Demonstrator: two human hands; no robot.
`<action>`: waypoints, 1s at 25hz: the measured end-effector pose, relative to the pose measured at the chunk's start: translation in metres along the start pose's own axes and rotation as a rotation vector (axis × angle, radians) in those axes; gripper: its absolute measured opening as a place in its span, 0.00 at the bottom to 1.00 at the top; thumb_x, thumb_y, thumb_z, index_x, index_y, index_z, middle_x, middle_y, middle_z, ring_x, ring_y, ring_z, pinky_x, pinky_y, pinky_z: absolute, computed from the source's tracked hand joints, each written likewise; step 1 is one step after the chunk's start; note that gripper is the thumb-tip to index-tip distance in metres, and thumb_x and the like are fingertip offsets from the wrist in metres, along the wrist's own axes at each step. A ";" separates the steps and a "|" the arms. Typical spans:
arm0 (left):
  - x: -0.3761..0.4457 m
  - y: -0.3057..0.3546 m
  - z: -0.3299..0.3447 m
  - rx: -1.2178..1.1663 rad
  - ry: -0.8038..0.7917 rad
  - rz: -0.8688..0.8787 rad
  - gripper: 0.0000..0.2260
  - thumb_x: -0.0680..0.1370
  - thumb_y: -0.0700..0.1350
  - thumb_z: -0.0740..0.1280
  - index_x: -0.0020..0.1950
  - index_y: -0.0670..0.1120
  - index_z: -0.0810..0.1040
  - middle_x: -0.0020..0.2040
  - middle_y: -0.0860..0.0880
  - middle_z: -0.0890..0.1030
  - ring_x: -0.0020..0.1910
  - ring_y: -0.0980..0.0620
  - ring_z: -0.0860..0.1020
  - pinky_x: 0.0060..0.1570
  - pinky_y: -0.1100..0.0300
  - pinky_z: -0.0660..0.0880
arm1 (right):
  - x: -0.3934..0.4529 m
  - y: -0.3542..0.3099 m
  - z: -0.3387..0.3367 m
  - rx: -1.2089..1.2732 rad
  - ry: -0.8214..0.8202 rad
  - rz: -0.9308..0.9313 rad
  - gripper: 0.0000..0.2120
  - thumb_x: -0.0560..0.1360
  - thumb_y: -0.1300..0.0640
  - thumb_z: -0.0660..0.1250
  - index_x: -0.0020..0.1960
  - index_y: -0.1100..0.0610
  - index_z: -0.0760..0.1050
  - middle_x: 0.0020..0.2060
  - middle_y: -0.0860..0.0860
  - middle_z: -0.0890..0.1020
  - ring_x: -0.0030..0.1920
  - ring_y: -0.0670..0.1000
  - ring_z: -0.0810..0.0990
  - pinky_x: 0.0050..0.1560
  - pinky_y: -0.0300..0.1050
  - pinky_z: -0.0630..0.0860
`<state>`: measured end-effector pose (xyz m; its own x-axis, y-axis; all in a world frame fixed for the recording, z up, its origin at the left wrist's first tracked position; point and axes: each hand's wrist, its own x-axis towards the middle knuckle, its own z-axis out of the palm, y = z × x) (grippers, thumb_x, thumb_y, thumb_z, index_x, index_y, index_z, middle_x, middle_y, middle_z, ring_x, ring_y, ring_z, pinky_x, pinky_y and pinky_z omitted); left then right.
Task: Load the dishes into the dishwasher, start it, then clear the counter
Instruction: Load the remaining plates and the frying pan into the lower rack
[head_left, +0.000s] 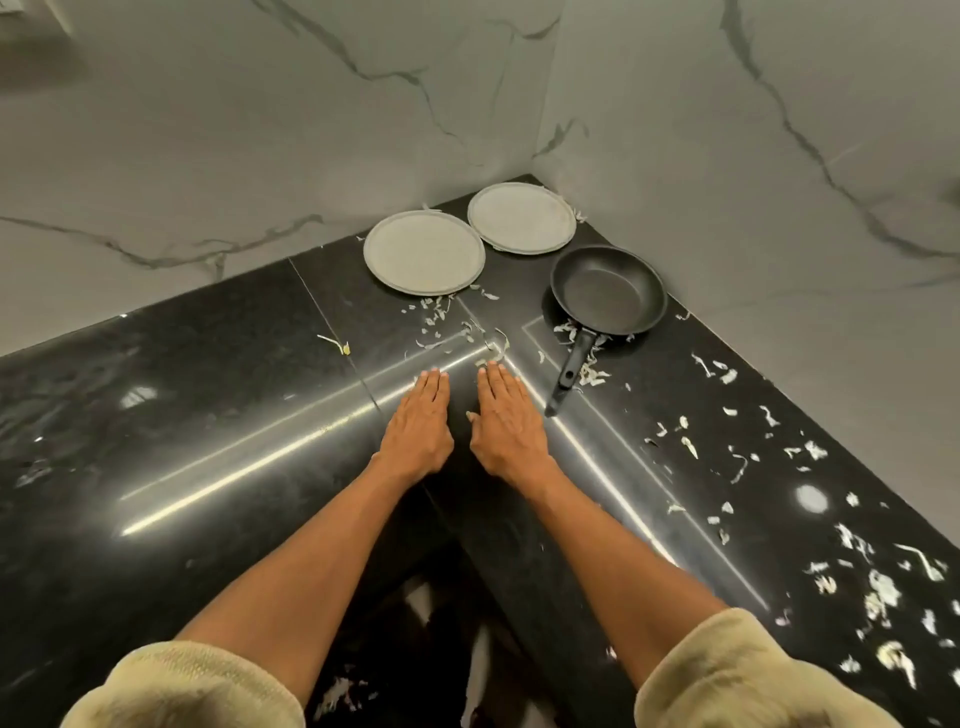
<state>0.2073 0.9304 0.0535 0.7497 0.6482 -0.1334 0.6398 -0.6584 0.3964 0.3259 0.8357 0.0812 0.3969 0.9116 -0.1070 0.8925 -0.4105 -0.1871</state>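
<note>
Two grey plates lie in the counter's far corner, one plate (424, 252) on the left and a second plate (521, 218) behind it to the right. A black frying pan (608, 290) sits to their right, its handle (570, 371) pointing toward me. My left hand (418, 422) and my right hand (505, 420) rest flat, side by side, palms down on the black counter (208, 395), fingers straight, holding nothing. The pan handle lies just right of my right hand.
White food scraps (878, 587) litter the counter's right side, and more scraps (447, 322) lie in front of the plates and around the pan handle. Marble walls (260, 130) close off the corner. The counter's inner edge is below my forearms.
</note>
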 end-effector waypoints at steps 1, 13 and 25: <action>0.011 -0.006 -0.002 -0.002 -0.009 -0.010 0.31 0.81 0.39 0.56 0.82 0.41 0.46 0.82 0.44 0.46 0.81 0.49 0.44 0.79 0.54 0.43 | 0.017 0.000 -0.001 -0.002 -0.017 -0.005 0.31 0.84 0.51 0.53 0.81 0.62 0.46 0.81 0.58 0.48 0.81 0.54 0.45 0.80 0.50 0.42; 0.130 -0.052 -0.049 0.028 0.012 -0.069 0.36 0.78 0.40 0.63 0.81 0.39 0.46 0.82 0.42 0.46 0.81 0.45 0.45 0.79 0.51 0.48 | 0.196 -0.017 -0.027 -0.120 -0.044 -0.211 0.22 0.79 0.55 0.62 0.72 0.58 0.71 0.80 0.60 0.56 0.80 0.58 0.54 0.79 0.53 0.52; 0.158 -0.067 -0.056 0.166 0.075 0.011 0.33 0.78 0.40 0.63 0.80 0.37 0.54 0.81 0.41 0.53 0.81 0.43 0.50 0.79 0.50 0.52 | 0.212 -0.007 -0.015 -0.173 0.015 -0.338 0.23 0.77 0.60 0.61 0.72 0.62 0.71 0.74 0.60 0.68 0.75 0.59 0.64 0.76 0.53 0.57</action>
<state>0.2738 1.0984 0.0567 0.7462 0.6631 -0.0596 0.6554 -0.7159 0.2408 0.4073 1.0324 0.0748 0.0754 0.9958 -0.0524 0.9961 -0.0776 -0.0416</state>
